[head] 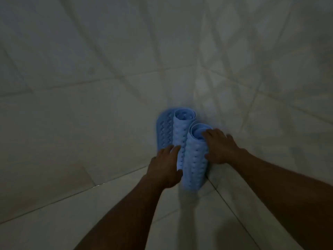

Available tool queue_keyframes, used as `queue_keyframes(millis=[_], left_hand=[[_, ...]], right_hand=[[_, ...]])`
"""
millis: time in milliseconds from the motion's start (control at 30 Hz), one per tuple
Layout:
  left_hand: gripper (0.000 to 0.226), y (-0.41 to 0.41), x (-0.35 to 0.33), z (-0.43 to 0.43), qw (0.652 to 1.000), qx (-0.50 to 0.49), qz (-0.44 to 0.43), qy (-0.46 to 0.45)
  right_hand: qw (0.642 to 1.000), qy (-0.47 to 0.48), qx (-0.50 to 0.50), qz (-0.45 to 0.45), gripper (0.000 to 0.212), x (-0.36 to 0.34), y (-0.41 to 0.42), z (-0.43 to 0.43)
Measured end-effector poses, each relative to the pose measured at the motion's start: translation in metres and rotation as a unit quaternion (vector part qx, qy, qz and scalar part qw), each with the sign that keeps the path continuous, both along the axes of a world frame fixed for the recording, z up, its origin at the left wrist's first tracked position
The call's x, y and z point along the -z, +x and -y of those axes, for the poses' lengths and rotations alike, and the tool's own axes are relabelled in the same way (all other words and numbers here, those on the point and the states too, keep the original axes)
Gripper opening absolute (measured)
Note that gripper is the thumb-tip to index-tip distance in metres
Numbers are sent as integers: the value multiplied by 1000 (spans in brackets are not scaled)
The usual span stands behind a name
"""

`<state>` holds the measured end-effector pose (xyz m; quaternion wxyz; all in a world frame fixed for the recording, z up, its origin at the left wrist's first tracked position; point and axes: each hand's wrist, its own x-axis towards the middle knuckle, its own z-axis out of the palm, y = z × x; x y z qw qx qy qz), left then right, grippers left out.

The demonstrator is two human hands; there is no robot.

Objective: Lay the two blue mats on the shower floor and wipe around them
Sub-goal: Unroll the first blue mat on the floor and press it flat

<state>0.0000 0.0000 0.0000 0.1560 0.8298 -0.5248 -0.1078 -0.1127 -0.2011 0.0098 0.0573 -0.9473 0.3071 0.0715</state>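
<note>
Two light blue rubber mats with holes stand rolled up, upright in the corner where tiled walls meet. The left mat (177, 130) is partly unrolled, its loose flap curving out to the left. The right mat (195, 159) is a tight roll, nearer to me. My left hand (164, 166) wraps around the lower part of the left mat. My right hand (219, 147) grips the right mat near its top, fingers over the rim and thumb on its side.
Pale tiled walls (108, 60) rise behind and beside the mats. The tiled shower floor (90, 204) spreads out at the lower left. The room is dim.
</note>
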Motion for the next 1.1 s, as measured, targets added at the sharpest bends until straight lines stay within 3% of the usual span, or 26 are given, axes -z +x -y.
queue_keyframes(millis=[67,233,400,467,567,767,967,1100], left_hand=[[86,9,26,21,999,-9,9,-42],[103,29,62,69,992,9,84,-97],[84,24,50,56,983,74,140,-94],[74,30,36,37,983,78,128,-104],[77,48,27,-4,981,91,163,-57],[76,66,38,-138,995,-51,69,-48],[82,87,44,-250,977,-163,127,-49],[60,94,52,-275,969,-194,122,95]], right_hand=[[1000,-26,-4,16,81,21,11,8],[983,-53,-32,175,45,61,15,7],[982,-41,-154,100,28,40,-9,-20],[975,-56,-195,93,31,23,-9,-34],[957,-85,-256,104,40,2,8,-62],[951,-55,-298,54,33,-5,55,-168],[947,-76,-310,44,41,25,99,-267],[954,-70,-288,-48,52,29,127,-307]])
